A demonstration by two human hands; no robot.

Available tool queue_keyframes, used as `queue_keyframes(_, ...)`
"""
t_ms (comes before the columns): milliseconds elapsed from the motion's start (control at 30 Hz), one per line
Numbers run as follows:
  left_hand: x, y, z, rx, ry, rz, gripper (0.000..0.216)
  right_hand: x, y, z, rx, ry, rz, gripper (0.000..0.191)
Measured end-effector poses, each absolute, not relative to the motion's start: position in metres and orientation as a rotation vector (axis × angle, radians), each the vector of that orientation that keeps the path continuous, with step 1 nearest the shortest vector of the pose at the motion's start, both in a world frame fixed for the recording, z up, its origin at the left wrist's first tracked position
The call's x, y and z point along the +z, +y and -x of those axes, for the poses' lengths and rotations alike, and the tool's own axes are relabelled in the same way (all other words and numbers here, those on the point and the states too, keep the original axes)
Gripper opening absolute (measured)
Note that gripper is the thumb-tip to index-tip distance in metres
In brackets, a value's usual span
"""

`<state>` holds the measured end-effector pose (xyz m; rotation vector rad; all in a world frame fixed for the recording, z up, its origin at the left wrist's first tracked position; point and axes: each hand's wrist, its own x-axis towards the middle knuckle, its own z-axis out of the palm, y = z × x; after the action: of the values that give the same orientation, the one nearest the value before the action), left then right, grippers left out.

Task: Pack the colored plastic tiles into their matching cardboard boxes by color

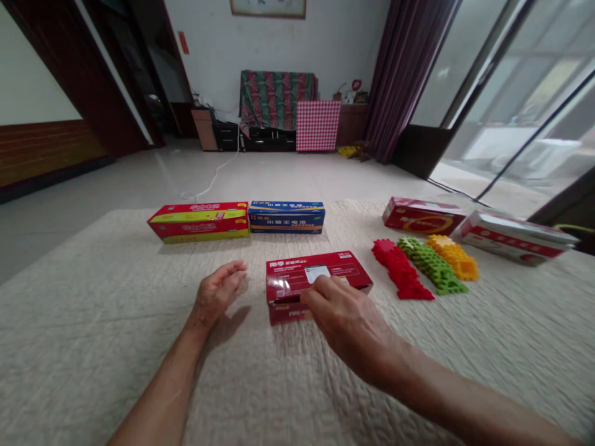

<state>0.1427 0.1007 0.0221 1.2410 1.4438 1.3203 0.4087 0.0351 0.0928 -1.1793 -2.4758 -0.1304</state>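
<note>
A dark red cardboard box (290,285) with white print lies in front of me on the quilted cover. My right hand (341,310) is over its near side, fingers curled in at the front edge of the lid. A narrow dark gap shows along that edge, and the hand hides part of the lid and front. To the left of the box, apart from it, my left hand (218,291) rests on its side, its fingers loosely stretched and holding nothing.
Behind the box stand a red and yellow-green box (199,223) and a blue box (286,218). Rows of red (402,272), green (432,266) and yellow plastic pieces (453,257) lie to the right. Beyond them are another red box (421,217) and a white-and-red box (515,238).
</note>
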Motion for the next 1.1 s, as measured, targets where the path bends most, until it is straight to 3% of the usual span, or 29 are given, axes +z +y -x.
queue_keyframes(233,0.022,0.098,-0.138,1.229,1.108,-1.259,0.06,0.116,0.051,-0.435,0.163,-2.261,1.067,0.01)
queue_keyframes(333,0.023,0.095,-0.143,1.135,0.922,-1.232,0.073,0.122,0.074,-0.466,0.219,-2.336,1.115,0.007)
queue_keyframes(467,0.032,0.089,-0.154,0.933,0.731,-1.188,0.093,0.119,0.091,-0.484,0.435,-2.494,1.061,0.016)
queue_keyframes(633,0.04,0.083,-0.161,0.79,0.562,-1.222,0.104,0.116,0.093,-0.485,0.587,-2.55,1.031,0.032)
queue_keyframes(900,0.038,0.082,-0.16,0.693,0.749,-1.323,0.131,0.123,0.087,-0.484,0.619,-2.588,1.071,0.046)
queue_keyframes(1100,0.039,0.083,-0.162,0.703,0.788,-1.397,0.124,0.128,0.084,-0.48,0.504,-2.607,1.12,0.039)
